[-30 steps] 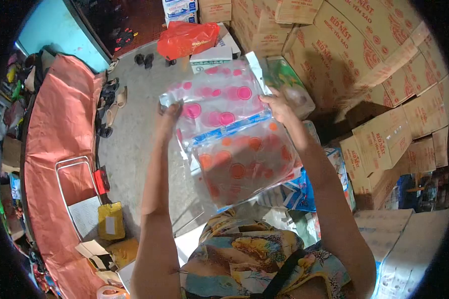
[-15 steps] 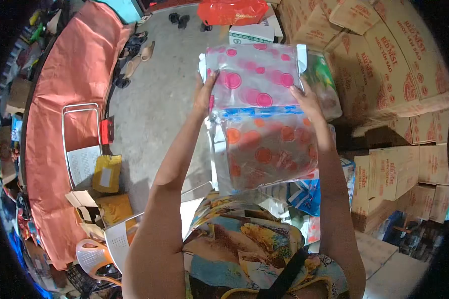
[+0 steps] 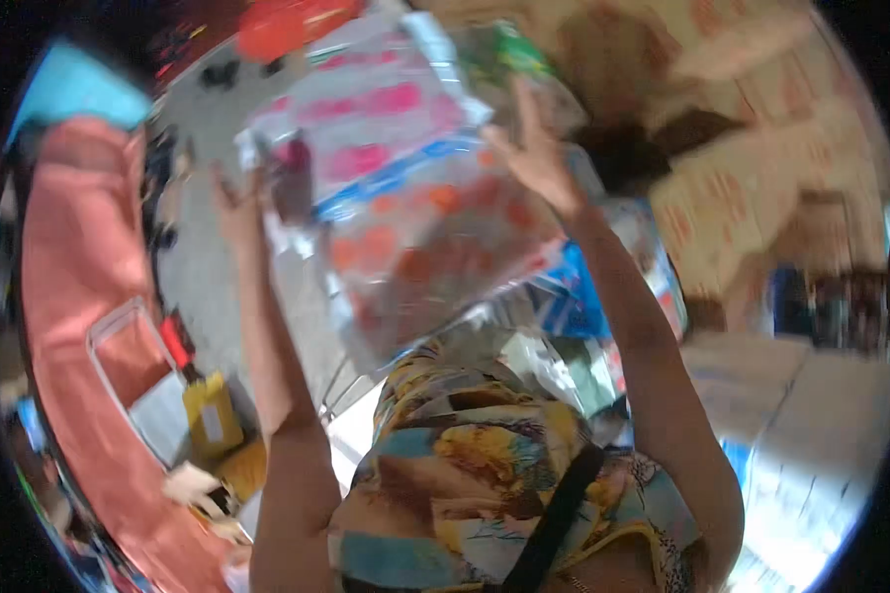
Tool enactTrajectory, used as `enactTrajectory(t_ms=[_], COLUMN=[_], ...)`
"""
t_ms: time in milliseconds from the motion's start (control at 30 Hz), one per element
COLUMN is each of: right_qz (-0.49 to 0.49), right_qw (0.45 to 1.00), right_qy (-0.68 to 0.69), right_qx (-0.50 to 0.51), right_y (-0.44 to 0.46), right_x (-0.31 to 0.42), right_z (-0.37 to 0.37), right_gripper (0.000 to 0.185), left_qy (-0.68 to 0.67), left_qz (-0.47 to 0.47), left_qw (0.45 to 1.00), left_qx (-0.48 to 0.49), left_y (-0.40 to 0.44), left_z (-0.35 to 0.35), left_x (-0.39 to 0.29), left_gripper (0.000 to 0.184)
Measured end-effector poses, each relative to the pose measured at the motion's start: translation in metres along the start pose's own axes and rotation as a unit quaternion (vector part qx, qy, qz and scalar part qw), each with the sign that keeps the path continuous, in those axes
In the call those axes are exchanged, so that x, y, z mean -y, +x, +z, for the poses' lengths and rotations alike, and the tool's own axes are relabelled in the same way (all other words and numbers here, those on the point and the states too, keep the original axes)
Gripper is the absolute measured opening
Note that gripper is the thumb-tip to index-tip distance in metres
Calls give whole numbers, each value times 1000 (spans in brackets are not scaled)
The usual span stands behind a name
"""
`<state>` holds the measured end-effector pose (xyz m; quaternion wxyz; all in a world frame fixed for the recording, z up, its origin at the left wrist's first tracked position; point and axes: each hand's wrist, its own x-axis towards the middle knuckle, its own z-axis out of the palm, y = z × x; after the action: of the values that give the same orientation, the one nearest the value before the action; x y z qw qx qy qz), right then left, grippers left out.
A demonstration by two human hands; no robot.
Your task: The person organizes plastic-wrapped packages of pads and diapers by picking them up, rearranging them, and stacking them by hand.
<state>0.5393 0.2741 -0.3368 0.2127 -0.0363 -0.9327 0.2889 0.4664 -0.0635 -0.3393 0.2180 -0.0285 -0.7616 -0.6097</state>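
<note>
A clear plastic pack with pink dots (image 3: 356, 160) lies at the far end of a stack in front of me. Nearer my body, against its blue edge strip, is a similar clear pack with orange dots (image 3: 445, 200). My left hand (image 3: 235, 210) is to the left of the pink-dotted pack, fingers apart and holding nothing. Over the right side of the packs, my right hand (image 3: 539, 158) has its fingers spread and is empty. Motion blurs both hands and the packs, so I cannot tell whether the right fingertips touch the plastic.
Brown cartons (image 3: 742, 198) are stacked along the right. A blue printed bag (image 3: 576, 296) sits beside the packs. On the left are a long salmon-coloured cover (image 3: 79, 257), a metal-framed chair (image 3: 119, 346) and a yellow packet (image 3: 211, 415). A red bag (image 3: 297, 25) lies at the far end.
Both hands have let go of the sides of the pink-dotted pack and moved apart, fingers opening. The view has turned, so the packs appear tilted and further left.
</note>
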Motion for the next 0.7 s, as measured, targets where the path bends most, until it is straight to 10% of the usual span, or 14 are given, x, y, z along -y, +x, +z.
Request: enactTrajectory(t_ms=[400,467,533,700], right_qz=[202,256,308,465], right_qw=[957,940,920,867], right_qy=[-55,-91,-127,-171], right_qx=[-203,-208,-208,-50], right_y=[-182,-221,-260,-348], right_x=[-135,-160,-184,-200], right_z=[-137,-150,-158,-140], right_gripper=[80,80,80,76], left_qy=[-281,56,-225,-175], left_qz=[-145,248,-190,-273], left_qw=[890,856,796,673], left_qx=[329,451,528,665], left_y=[-205,-239,-295,-403], left_z=[137,165,192,226], left_x=[-161,-142,-146,-81], left_gripper=[40,42,43,46])
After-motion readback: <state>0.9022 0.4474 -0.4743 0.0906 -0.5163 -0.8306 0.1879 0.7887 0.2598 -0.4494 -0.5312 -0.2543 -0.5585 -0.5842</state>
